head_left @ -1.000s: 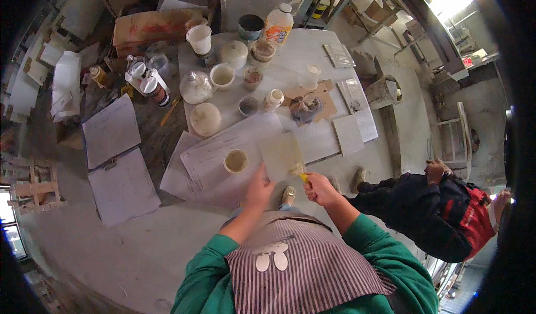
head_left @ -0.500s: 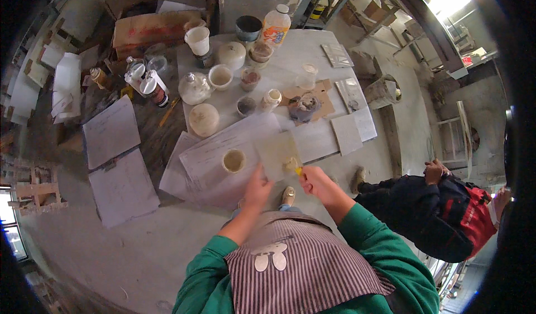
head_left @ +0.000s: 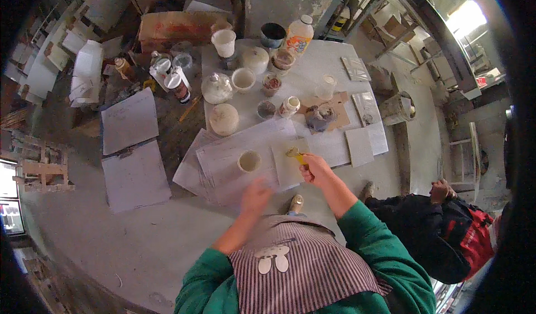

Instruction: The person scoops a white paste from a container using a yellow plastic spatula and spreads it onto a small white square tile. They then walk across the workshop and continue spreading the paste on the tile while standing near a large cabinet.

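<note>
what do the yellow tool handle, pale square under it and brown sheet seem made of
Yellow tool handle: probably plastic, judging by its bright, even colour; finish unclear. Pale square: matte, without glare; possibly ceramic or plaster. Brown sheet: likely matte cardboard, being thin and tan.

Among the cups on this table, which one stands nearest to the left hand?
The beige cup on the paper sheets, just beyond the left hand; the others stand farther back.
</note>
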